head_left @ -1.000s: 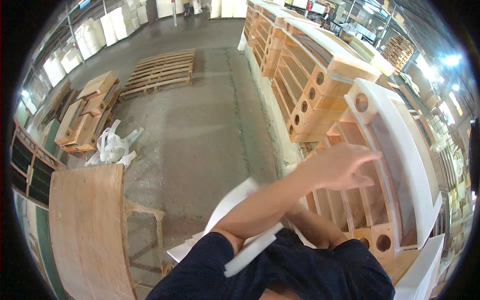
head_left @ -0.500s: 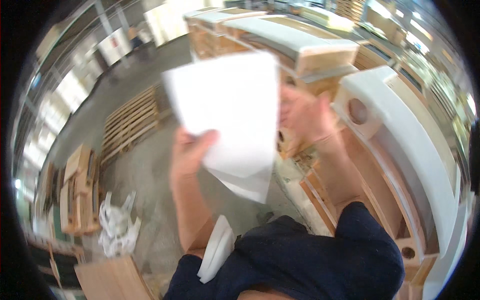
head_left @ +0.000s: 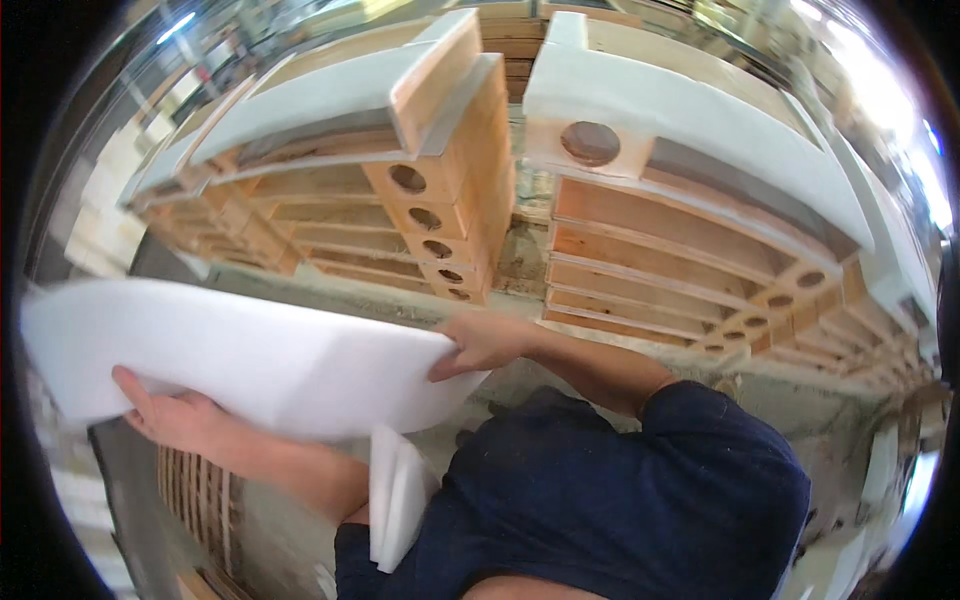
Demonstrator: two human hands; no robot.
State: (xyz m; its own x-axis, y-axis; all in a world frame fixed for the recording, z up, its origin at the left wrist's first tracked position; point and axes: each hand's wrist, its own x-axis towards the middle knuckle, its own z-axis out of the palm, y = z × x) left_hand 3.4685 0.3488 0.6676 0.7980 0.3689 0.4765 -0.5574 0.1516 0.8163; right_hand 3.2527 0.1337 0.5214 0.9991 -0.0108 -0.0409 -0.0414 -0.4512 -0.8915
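Note:
A long white foam sheet (head_left: 270, 350) stretches sideways in front of me, held up off the floor. At its left part my left hand (head_left: 185, 418) grips the lower edge, thumb on the near face and fingers behind. My right hand (head_left: 485, 343) pinches the sheet's right end, fingers partly hidden behind it. Tucked against my left upper arm is a folded white foam piece (head_left: 398, 500). Beyond the sheet stand a left stack of wooden frames (head_left: 440, 220) and a right stack of wooden frames (head_left: 650, 240), both with round holes and white padding on top.
Between the two stacks runs a narrow gap (head_left: 525, 240). A slatted wooden pallet (head_left: 200, 500) lies on the floor at lower left, below my left forearm. More wooden frames (head_left: 840, 330) continue along the right side. White blocks (head_left: 110, 210) stand far left.
My view has swung right to face the stacks. The sheet, upright and held by my left hand before, now spreads out sideways. My right hand, free earlier, has taken hold of its right end.

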